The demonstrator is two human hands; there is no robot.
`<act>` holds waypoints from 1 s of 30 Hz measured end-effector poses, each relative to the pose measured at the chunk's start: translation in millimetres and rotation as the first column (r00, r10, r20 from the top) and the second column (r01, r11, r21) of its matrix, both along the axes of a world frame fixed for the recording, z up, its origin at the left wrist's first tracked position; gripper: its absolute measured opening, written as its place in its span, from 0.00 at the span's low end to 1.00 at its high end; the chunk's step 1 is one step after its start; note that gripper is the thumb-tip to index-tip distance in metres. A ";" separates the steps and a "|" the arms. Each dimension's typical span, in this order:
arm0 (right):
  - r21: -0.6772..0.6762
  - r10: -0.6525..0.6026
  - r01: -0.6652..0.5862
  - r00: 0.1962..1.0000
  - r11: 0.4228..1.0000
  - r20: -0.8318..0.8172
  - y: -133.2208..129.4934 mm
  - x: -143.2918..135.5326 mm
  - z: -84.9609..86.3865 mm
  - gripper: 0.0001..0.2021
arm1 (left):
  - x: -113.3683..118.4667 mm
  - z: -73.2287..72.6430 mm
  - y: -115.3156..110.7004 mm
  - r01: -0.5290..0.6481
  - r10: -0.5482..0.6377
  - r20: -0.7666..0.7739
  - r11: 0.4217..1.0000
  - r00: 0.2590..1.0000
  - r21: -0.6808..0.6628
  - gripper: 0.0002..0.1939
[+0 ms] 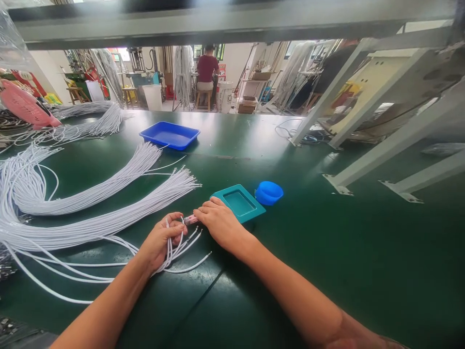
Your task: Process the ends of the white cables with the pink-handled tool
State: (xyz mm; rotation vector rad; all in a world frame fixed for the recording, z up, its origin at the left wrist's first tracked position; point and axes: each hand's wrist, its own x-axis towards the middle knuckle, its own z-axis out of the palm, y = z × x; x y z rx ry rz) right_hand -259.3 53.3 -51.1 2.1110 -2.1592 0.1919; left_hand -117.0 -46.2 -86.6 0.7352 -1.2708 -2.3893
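Observation:
My left hand (162, 241) is closed around several thin white cables (181, 249), whose ends fan out toward the right on the green table (327, 252). My right hand (217, 220) rests palm down beside it, fingers pinching a small pinkish part (190, 219) where the two hands meet. Just beyond my right hand lies a teal tray (240, 202), and a small blue bowl (269, 192) stands next to it.
Big bundles of white cables (90, 203) spread over the left of the table. A blue tray (170, 134) sits farther back. A white metal frame (381, 140) stands on the right. A person in a red shirt (207, 68) sits far behind, facing away.

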 end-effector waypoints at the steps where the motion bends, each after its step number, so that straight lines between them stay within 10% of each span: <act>1: -0.029 0.004 -0.004 1.000 1.000 0.015 -1.2 -0.7 -2.1 0.06 | -0.5 0.7 0.4 0.004 -0.004 0.003 1.000 1.000 0.000 0.17; 14: -0.200 0.029 -0.029 1.000 0.979 -0.001 -0.7 -7.4 -5.3 0.05 | -5.9 1.5 -0.4 0.024 -0.021 0.097 0.999 0.995 -0.026 0.16; 20: -0.365 -0.367 0.343 0.930 0.866 0.006 1.8 -22.7 -15.4 0.22 | -4.6 0.7 -1.6 0.037 -0.034 0.093 0.999 0.995 -0.020 0.14; 30: -0.356 -0.284 0.355 0.929 0.864 0.237 1.5 -19.6 -2.8 0.16 | 7.6 10.5 -4.7 0.119 -0.119 0.061 0.993 0.991 0.000 0.15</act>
